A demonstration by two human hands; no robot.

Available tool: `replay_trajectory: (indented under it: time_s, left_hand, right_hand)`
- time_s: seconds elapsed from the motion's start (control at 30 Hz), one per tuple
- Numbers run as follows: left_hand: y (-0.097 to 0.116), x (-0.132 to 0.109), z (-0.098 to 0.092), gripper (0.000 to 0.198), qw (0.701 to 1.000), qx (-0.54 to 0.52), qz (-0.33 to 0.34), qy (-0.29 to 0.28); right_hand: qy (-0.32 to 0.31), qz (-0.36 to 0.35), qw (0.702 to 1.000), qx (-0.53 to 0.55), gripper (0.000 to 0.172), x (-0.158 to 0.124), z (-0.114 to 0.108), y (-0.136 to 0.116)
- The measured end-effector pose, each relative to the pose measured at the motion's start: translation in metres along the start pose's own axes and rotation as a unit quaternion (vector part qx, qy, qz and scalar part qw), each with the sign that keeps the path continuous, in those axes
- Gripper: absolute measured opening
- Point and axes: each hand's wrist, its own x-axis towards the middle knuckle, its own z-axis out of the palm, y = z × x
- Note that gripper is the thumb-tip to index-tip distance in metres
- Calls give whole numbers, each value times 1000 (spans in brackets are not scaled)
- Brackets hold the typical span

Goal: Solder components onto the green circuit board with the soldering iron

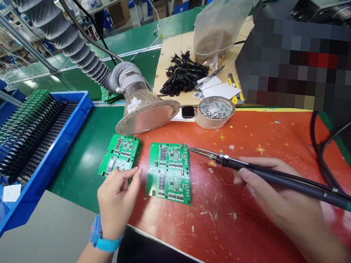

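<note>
My right hand [269, 191] grips a black soldering iron [253, 168]; its tip rests at the top right corner of a green circuit board [170, 172] lying on the red mat [247, 222]. My left hand [118, 194], wearing a blue wristband, pinches the lower right edge of a second green circuit board [119, 154] just to the left of the first. Thumb and fingers are pressed together on that board's edge.
A fume extractor hood [147, 114] on a grey hose hangs just behind the boards. A blue tray [32, 183] of upright boards stands at left. Behind: a round tin of solder bits [214, 111], black parts pile [183, 73], plastic bag [220, 23]. A black cable [317, 150] loops at right.
</note>
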Motion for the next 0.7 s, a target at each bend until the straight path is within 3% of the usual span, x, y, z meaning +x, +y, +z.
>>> replay_trajectory:
  time_s: [0.7]
  left_hand:
    - [5,3,4,5,1000,-1,-3,-26]
  right_hand:
    - [-18,-2,1000,0,17,2,2,-4]
